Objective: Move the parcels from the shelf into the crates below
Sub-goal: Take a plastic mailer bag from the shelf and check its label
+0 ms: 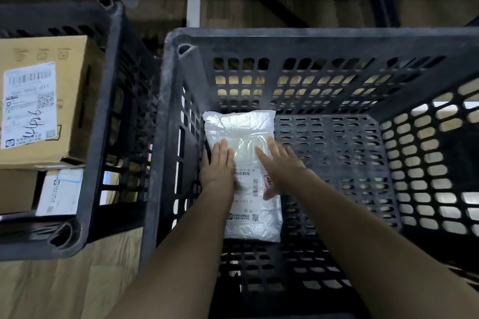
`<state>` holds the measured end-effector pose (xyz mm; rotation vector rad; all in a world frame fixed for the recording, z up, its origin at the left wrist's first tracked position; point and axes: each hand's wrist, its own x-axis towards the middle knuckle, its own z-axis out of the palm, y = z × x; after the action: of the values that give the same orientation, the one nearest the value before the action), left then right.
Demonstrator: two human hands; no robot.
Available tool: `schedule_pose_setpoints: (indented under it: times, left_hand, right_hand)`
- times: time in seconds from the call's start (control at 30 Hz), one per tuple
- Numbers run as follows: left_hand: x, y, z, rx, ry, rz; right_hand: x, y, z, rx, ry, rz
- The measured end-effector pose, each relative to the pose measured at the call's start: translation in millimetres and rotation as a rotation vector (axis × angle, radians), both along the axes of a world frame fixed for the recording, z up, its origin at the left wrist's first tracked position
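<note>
Head view showed us both hands down inside the black crate point(298, 41). Our left hand point(217, 163) and right hand point(278, 167) lay flat, fingers straight, on the white plastic parcel point(243, 132), a little apart. The parcel rested on the crate floor against its left wall. Beside it stood a second crate point(103, 111) holding a cardboard box point(70, 72).

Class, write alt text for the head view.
Both hands, left hand and right hand, press flat on a white plastic parcel lying in a black crate. A second crate to the left holds a cardboard box.
</note>
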<state>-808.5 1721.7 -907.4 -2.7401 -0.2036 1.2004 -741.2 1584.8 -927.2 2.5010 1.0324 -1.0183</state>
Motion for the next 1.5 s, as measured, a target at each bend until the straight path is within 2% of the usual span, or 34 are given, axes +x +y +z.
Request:
schedule_pose_setpoints:
  times: [0.27, 0.4, 0.47, 0.6, 0.77, 0.83, 0.9, 1.03, 1.37, 1.5]
  left_hand:
    - [0, 0, -10, 0.039, 0.046, -0.023]
    - [-3, -8, -6, 0.068, 0.118, -0.004]
    - [-8, -14, -8, 0.123, 0.191, -0.042]
    - [-16, -10, -18, 0.171, 0.17, -0.075]
    - [-12, -12, -14, 0.162, 0.137, -0.086]
    - [0, -15, -7, 0.106, 0.144, -0.026]
    - [11, -18, -1, 0.061, 0.117, 0.016]
    - [20, -10, 0, 0.097, 0.094, 0.032]
    - [16, -4, -11, 0.163, 0.11, -0.059]
    - [4, 0, -15, 0.194, 0.235, -0.101]
  right_hand:
    - [3, -3, -7, -0.052, -0.036, 0.132]
    - [3, -15, 0, -0.063, -0.148, 0.357]
    - [-9, -29, -3, -0.088, -0.137, 0.408]
    - [-25, -33, -15, -0.125, -0.114, 0.377]
    - [-20, -31, -12, -0.073, -0.091, 0.383]
    - [-13, -33, -8, -0.014, -0.118, 0.423]
    - [-4, -31, -5, 0.038, -0.153, 0.366]
    - [15, -19, -6, 0.054, -0.253, 0.285]
    - [24, 3, -13, -0.059, -0.207, 0.259]
    - [-3, -6, -11, -0.035, -0.21, 0.288]
